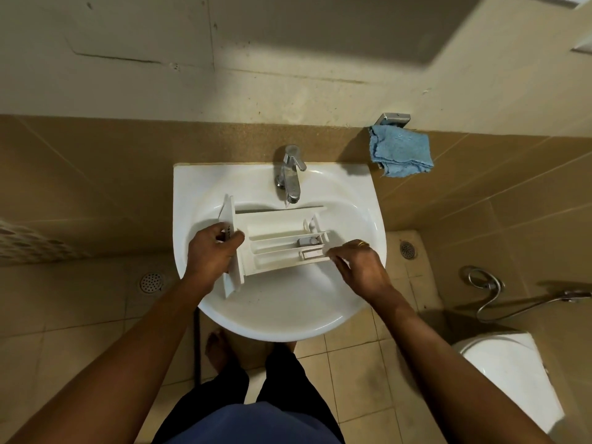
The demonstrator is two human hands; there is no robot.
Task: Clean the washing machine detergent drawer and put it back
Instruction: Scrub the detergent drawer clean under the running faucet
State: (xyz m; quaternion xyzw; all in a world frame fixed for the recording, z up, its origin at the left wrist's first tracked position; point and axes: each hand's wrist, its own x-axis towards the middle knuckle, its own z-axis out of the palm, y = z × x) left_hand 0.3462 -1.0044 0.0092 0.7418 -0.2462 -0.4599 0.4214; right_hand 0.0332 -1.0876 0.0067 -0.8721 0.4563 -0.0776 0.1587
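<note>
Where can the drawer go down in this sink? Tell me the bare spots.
Bare: the near basin of the sink, between the drawer and the front rim; also the back ledge either side of the tap. Crowded: the basin's middle, where the left hand and right hand hold the drawer across it.

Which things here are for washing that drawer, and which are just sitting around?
For the job: white plastic detergent drawer; left hand and right hand, both holding it; white ceramic sink; chrome tap.

Just lying about: blue fluffy cloth on its metal wall holder, untouched; white toilet; chrome spray hose; round metal floor drain.
</note>
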